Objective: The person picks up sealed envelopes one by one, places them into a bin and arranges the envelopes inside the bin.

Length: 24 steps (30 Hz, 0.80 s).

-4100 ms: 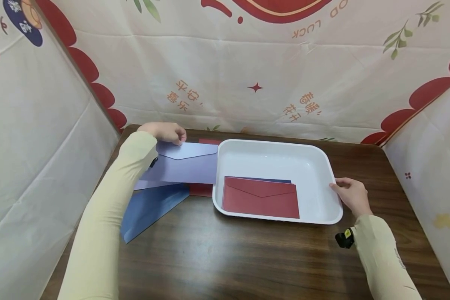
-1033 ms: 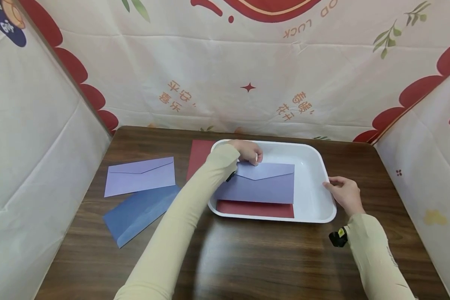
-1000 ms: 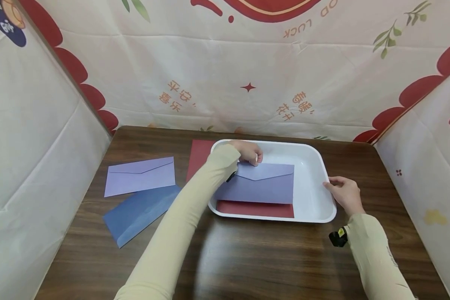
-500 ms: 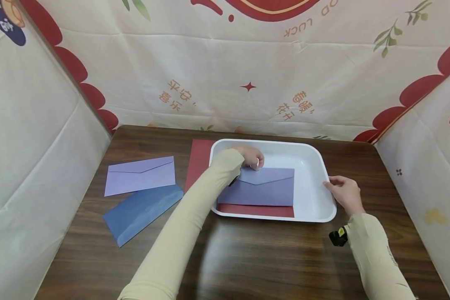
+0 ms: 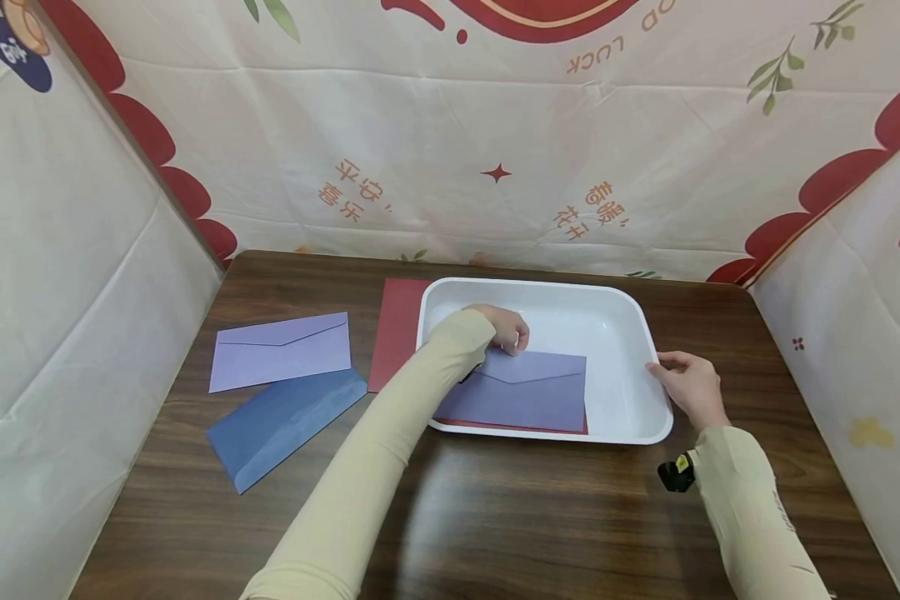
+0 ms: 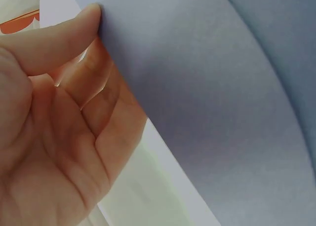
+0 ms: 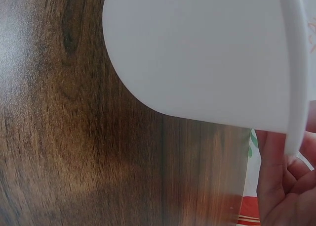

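Note:
My left hand pinches the upper edge of a purple envelope between thumb and fingers; the left wrist view shows the thumb on the near face of the envelope. The envelope lies over a red envelope inside the white tray, leaving only a thin red strip showing along the front. At the tray's right side my right hand grips the rim. In the right wrist view its fingers are at the edge of the tray.
To the left on the wooden table lie a lilac envelope and a blue envelope, the lilac one just behind the blue. A red envelope is partly beneath the tray's left side. Patterned cloth walls off the back and sides.
My left hand has carried the purple envelope from the left-hand pile into the tray, then lowered it toward the front over the red envelope. My right hand stays on the rim.

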Motion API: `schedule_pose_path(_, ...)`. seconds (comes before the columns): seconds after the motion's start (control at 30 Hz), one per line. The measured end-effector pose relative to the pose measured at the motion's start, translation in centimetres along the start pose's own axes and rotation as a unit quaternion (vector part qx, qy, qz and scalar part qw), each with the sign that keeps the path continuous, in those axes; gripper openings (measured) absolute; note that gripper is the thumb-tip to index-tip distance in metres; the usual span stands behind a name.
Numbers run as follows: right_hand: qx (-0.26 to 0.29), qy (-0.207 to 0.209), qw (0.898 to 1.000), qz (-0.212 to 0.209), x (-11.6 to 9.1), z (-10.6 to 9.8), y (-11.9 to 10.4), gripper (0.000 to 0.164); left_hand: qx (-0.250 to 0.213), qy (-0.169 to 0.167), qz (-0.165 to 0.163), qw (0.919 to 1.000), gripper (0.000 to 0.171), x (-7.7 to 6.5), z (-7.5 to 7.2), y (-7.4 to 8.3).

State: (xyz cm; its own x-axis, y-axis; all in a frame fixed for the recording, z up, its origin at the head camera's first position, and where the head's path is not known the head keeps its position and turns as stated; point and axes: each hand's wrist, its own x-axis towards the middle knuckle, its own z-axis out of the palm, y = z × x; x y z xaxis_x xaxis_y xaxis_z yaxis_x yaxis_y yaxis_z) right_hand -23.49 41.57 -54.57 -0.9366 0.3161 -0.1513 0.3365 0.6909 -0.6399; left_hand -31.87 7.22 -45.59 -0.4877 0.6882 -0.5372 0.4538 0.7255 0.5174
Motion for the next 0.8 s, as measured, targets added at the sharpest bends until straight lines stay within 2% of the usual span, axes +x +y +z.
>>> schedule_pose_path(0.1,-0.024,0.017,0.999,-0.02,1.4,0.9,2.2,0.07,0.001,-0.004,-0.005,1.0,0.006,0.0,0.2,0.1)
schedule_pose_path(0.2,-0.032,0.026,0.999,-0.028,2.2,1.3,3.3,0.071,0.0,-0.008,-0.013,0.9999,0.005,-0.1,0.4,0.1)
schedule_pose_path(0.27,-0.021,0.011,1.0,-0.021,1.7,0.9,2.5,0.07,-0.004,-0.01,-0.017,0.9998,0.005,-0.2,0.5,0.2)
schedule_pose_path(0.43,0.012,-0.02,1.0,0.014,-0.8,-0.6,-1.4,0.065,0.001,-0.006,-0.022,0.9997,0.006,-0.5,0.8,0.5)
schedule_pose_path(0.5,0.019,-0.024,0.999,0.015,-1.0,-0.7,-1.6,0.065,0.014,-0.001,-0.026,0.9996,0.006,-0.6,0.9,0.7)
schedule_pose_path(0.6,0.014,-0.01,1.0,0.006,-0.1,-0.2,-0.3,0.065,0.031,0.007,-0.032,0.999,0.007,-0.7,1.0,0.9)
schedule_pose_path(0.8,-0.03,0.026,0.999,-0.019,2.2,1.3,3.1,0.069,0.066,0.033,-0.026,0.9969,0.005,-1.6,1.2,1.4)
